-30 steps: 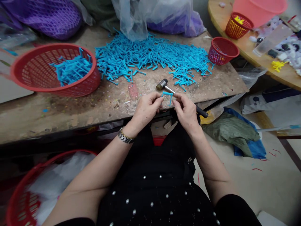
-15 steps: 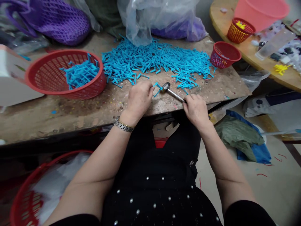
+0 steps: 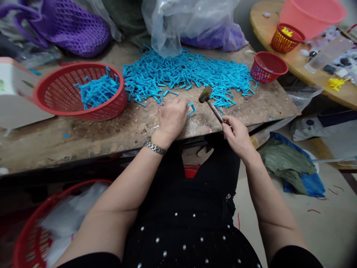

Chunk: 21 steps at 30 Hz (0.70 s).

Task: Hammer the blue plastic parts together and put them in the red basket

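Observation:
Closed fingers of my left hand [image 3: 173,118] grip a small blue plastic part [image 3: 192,108], whose angular end sticks out to the right, just over the worn wooden table [image 3: 117,137]. My right hand [image 3: 236,136] is wrapped round the handle of a small hammer [image 3: 213,106]. The hammer's head is raised and tilted, to the right of the blue part and apart from it. Behind both hands lies a wide heap of blue plastic parts [image 3: 178,72]. A red basket [image 3: 40,106] on the left holds more of these blue pieces.
A small red basket [image 3: 260,76] stands at the table's right corner. Clear plastic bags [image 3: 189,22] and a purple mesh bag [image 3: 80,33] lie at the back. A white box [image 3: 16,96] sits far left. On a side table [image 3: 267,35] are a pink tub [image 3: 312,16] and yellow pieces.
The hammer's head has lifted away from the blue part, and my right hand has turned with it. My left hand has shifted slightly right, still holding the part.

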Available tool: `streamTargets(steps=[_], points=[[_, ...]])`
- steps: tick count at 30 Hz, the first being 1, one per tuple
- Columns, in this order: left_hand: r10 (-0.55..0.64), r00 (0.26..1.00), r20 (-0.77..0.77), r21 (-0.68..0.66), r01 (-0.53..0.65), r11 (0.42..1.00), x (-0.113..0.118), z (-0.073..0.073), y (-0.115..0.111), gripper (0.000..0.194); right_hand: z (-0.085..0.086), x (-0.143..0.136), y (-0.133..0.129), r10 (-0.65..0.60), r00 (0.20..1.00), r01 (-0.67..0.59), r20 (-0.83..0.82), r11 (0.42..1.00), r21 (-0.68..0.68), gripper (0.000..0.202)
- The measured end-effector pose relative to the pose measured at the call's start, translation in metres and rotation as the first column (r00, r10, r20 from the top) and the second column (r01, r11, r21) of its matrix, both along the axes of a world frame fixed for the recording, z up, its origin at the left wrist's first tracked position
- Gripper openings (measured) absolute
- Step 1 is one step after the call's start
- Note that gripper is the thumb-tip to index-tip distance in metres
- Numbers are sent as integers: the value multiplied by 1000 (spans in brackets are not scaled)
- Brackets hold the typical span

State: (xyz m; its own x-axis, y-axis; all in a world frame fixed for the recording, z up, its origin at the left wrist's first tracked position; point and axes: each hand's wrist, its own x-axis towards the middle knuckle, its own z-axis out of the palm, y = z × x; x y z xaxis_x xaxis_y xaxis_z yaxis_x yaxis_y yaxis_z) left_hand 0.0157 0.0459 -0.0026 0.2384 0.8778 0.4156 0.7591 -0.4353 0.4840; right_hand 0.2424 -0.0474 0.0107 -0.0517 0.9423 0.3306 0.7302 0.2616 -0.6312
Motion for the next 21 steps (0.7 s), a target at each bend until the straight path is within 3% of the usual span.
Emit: streamTargets(steps=[3, 11, 21], points=[[-30, 999, 24, 25, 30, 999, 6, -1, -2, 15, -1, -7, -5, 32, 999, -31, -36, 999, 18, 22], [-58, 998, -20, 33, 58, 998, 8, -3, -10, 15, -15, -15, -12, 11, 998, -15, 55, 997, 75, 26], [-81, 997, -2, -12, 81, 997, 1, -7, -19, 16, -14, -15, -21, -12, 999, 9, 50, 999, 51, 27]])
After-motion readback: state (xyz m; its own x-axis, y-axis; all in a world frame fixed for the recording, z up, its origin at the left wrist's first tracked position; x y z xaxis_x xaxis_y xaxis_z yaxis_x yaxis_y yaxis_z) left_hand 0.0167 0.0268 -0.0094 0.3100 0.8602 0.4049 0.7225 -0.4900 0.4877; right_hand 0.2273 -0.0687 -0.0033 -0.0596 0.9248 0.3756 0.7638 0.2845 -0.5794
